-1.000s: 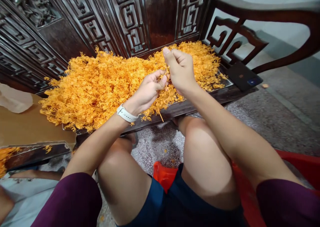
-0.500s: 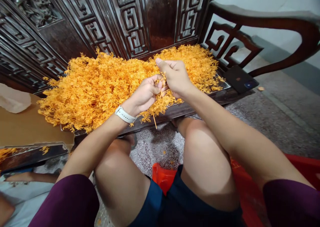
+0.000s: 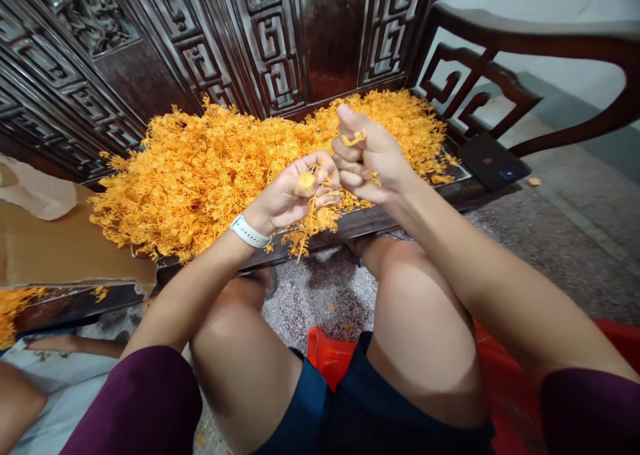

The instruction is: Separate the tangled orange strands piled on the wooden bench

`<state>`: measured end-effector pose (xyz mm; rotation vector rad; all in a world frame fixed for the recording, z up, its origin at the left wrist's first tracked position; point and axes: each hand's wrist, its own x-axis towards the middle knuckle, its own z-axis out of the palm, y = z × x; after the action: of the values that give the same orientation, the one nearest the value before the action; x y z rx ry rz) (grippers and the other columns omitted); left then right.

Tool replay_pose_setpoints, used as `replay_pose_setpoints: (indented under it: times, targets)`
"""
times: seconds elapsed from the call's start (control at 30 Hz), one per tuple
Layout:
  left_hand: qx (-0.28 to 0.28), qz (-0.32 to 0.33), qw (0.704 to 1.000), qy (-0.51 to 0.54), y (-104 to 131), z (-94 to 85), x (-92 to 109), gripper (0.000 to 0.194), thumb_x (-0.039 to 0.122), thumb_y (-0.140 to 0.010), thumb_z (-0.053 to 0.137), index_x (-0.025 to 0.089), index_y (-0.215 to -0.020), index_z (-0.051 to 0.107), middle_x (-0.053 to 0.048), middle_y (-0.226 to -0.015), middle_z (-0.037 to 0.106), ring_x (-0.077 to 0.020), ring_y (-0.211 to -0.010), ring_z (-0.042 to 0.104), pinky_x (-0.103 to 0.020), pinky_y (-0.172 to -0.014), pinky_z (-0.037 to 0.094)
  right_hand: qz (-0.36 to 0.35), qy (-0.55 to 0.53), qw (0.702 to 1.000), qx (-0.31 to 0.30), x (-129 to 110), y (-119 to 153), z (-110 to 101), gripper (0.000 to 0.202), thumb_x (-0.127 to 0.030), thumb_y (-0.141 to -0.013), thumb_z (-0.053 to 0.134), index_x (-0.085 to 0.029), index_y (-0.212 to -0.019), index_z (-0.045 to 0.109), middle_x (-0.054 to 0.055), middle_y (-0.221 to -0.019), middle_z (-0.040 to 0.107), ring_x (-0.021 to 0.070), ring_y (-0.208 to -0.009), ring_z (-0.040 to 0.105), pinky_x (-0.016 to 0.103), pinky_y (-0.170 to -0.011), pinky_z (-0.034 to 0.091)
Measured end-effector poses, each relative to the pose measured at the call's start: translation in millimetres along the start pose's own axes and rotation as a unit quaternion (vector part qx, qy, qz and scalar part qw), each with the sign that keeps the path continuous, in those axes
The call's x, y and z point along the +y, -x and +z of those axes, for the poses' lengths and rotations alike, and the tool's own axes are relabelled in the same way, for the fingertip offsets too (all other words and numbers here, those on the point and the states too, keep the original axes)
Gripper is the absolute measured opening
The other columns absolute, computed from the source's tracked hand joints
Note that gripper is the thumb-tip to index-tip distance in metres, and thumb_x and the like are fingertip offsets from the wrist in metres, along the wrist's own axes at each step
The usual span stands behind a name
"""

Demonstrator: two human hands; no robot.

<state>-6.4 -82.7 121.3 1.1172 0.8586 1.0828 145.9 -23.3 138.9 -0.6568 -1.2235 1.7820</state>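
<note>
Where both our hands were bunched close over one bit of orange work half a second ago, our right hand [image 3: 383,158] at one o'clock has now rolled over to show its folded fingers, its thumb raised clear of them. Small orange bits [image 3: 354,138] lie over those fingers and poke out by the palm, so we judge that they are caught there, perhaps parted from the larger piece. Our left hand [image 3: 295,191], just left of twelve o'clock, has turned up more of its palm; its fingers curl loosely around the sprig [image 3: 320,218], though we cannot tell exactly where the thumb presses. That suggests the left is taking most of the hold.

The sprig hangs from our left hand over the front edge of the wooden seat [image 3: 345,225], its stem pointing down towards six o'clock. It looks bright orange, thin and tangled, with curly, thready ends and a blurred, paler bloom [image 3: 305,183] before the palm. The flower pile [image 3: 200,175] spreads from nine to one o'clock behind it.
</note>
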Motion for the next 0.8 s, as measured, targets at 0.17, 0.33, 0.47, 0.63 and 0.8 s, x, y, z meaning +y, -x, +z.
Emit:
replay_pose_setpoints:
  times: [0.17,0.33,0.47,0.63,0.8]
  targets:
    - [0.035,0.024,0.999,0.027,-7,-3.5,-4,0.019,0.028,-0.088,0.08,0.023,-0.092,0.062,-0.002,-0.079,0.053,-0.0184,-0.073,0.059,-0.039,-0.073,0.051,0.028,0.016,0.998,-0.045,-10,5,-14,0.061,-0.061,-0.09,0.082,-0.025,-0.068,0.039,-0.009,-0.054,0.029,0.0048,-0.042,0.018,0.023,-0.037,0.023]
    - [0.0,0.013,0.99,0.137,-11,-7.2,-18,0.013,0.013,-0.085,0.077,0.021,-0.092,0.07,-0.002,-0.081,0.056,-0.0142,-0.073,0.055,-0.029,-0.067,0.048,-0.009,-0.066,0.996,0.065,-15,-43,-61,0.051,-0.065,-0.094,0.07,-0.025,-0.074,0.045,-0.007,-0.063,0.034,0.0082,-0.048,0.031,0.02,-0.041,0.031]
    - [0.007,-0.005,0.987,0.16,-10,-9.9,-23,0.012,0.014,-0.084,0.082,0.02,-0.091,0.073,-0.001,-0.08,0.06,-0.0121,-0.071,0.057,-0.024,-0.063,0.048,0.001,-0.082,0.974,0.21,2,-86,-104,0.055,-0.079,-0.093,0.049,-0.025,-0.094,0.061,0.006,-0.092,0.059,0.0206,-0.08,0.065,0.035,-0.061,0.057]
    - [0.003,-0.007,0.987,0.16,-10,-9.0,-23,0.012,0.022,-0.091,0.08,0.019,-0.087,0.069,-0.004,-0.084,0.07,-0.0134,-0.076,0.065,-0.025,-0.072,0.054,0.016,-0.118,0.963,0.243,23,-64,-113,0.059,-0.08,-0.088,0.051,-0.024,-0.102,0.065,0.01,-0.098,0.067,0.0248,-0.093,0.068,0.041,-0.073,0.063]
    - [0.046,0.022,0.988,0.146,-12,8.0,-23,0.021,0.03,-0.091,0.087,0.017,-0.095,0.072,-0.004,-0.087,0.075,-0.0139,-0.08,0.07,-0.026,-0.081,0.056,-0.005,0.043,0.997,0.065,7,-17,-77,0.049,-0.069,-0.092,0.068,-0.022,-0.101,0.07,0.001,-0.075,0.064,0.012,-0.06,0.053,0.025,-0.054,0.046]
